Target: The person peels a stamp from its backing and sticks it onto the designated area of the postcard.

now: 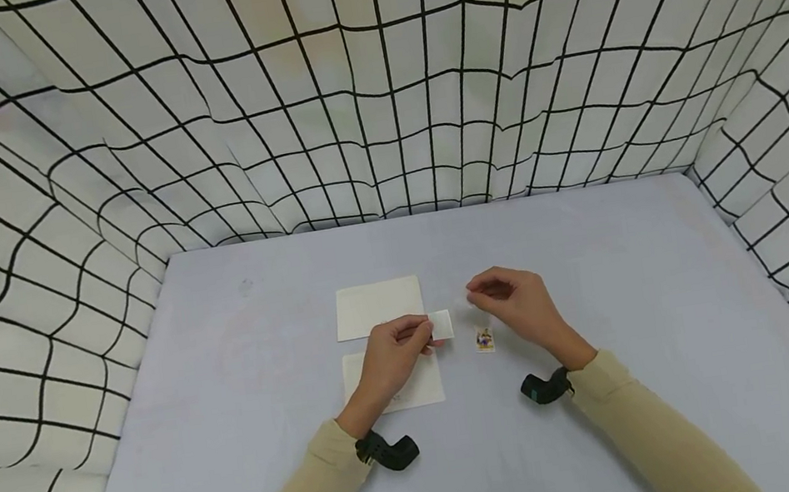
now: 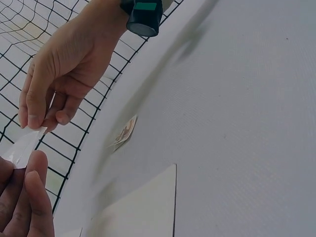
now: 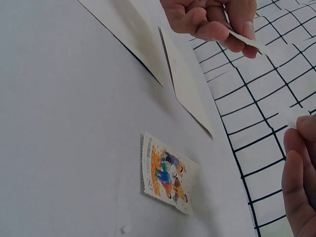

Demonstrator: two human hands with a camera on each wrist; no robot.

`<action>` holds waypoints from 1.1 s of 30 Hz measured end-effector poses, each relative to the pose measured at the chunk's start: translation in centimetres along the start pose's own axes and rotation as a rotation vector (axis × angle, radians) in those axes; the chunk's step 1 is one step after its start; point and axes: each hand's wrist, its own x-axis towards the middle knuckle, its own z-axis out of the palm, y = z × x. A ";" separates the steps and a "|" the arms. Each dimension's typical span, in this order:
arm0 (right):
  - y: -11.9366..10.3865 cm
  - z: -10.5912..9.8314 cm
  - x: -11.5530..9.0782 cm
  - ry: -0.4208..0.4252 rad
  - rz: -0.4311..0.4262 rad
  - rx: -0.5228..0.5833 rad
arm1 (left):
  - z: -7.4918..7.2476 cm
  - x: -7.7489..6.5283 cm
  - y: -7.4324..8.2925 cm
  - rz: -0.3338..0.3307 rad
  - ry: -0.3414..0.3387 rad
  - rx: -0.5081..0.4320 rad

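Observation:
My left hand (image 1: 394,359) pinches a small white stamp (image 1: 441,325) between thumb and fingers, its blank side up; a toothed edge shows in the right wrist view. To the right of it and slightly higher, my right hand (image 1: 518,306) pinches a small whitish, see-through piece (image 3: 291,121) with the tips of thumb and forefinger. On the table between the hands lies a second stamp (image 3: 170,174), printed with colourful figures and slightly curled up at its edges. Two cream envelopes (image 1: 376,303) lie on the left, one behind the other, and my left hand partly covers the nearer envelope (image 1: 425,384).
The white table (image 1: 259,467) runs back to a white wall with a black grid (image 1: 391,112), which also closes both sides. A tiny white scrap (image 3: 126,229) lies near the printed stamp. Each wrist wears a black camera (image 1: 393,452).

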 end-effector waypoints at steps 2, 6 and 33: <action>0.4 -0.1 0.2 -0.004 0.029 0.007 | 0.0 -0.1 0.0 -0.006 0.005 0.005; 1.4 -0.2 0.4 -0.017 0.070 0.005 | -0.1 -0.2 0.0 -0.023 0.005 0.004; 3.4 -0.3 1.7 -0.143 0.239 -0.199 | -1.0 -0.2 -0.3 0.007 -0.015 0.031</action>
